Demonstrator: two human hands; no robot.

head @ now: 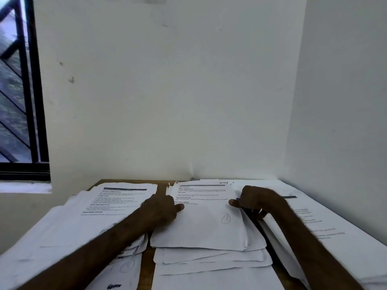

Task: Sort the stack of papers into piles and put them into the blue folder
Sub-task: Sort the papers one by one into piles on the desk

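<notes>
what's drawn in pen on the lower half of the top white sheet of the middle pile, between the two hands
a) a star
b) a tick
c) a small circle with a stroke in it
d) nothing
c: the top white printed sheet of the middle pile bears a small pen-drawn circle with a short stroke inside, below its printed text and nearer the right hand than the left hand.

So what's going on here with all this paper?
A person is sorting printed sheets at a wooden table. Three piles lie side by side: a left pile, a middle pile and a right pile. The left hand presses on the middle pile's left edge, while the right hand grips its right edge. No blue folder is plainly in view.
</notes>
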